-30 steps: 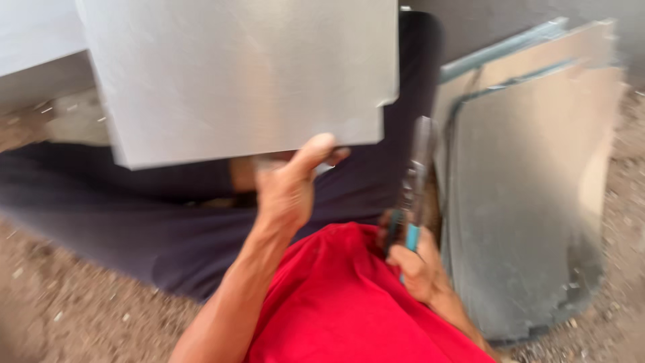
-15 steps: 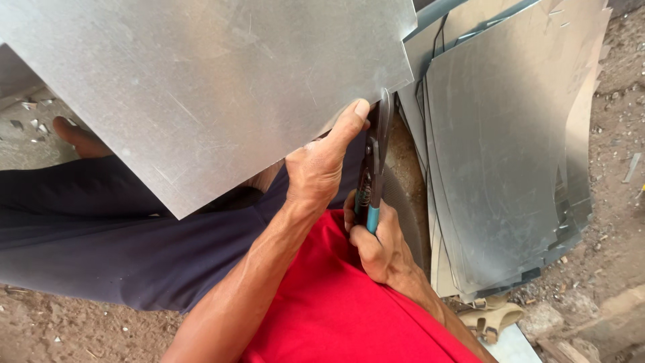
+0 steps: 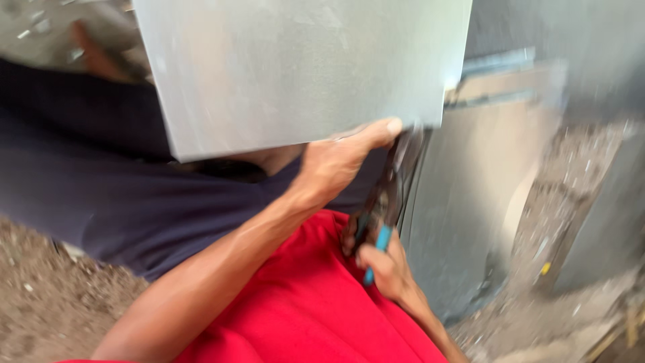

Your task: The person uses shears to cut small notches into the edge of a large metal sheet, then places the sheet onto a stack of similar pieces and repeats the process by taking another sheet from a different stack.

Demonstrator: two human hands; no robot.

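A large grey metal sheet fills the top of the head view, held up over my lap. My left hand grips its lower edge, thumb on the near face, fingers hidden behind it. My right hand is closed around the blue-and-dark handles of a pair of metal shears. The shears point upward, their blades reaching the sheet's lower right edge beside my left thumb. The blades are blurred, so I cannot tell how far they bite into the metal.
More cut metal sheets lean in a stack at my right. My legs in dark trousers stretch left under the sheet, and my red shirt fills the bottom. Gravelly dirt ground lies around, with scraps at the lower right.
The sheet has turned from a tilted position to nearly level and shifted right. Both hands stayed on the sheet's edge and the shears, and the view has swung.
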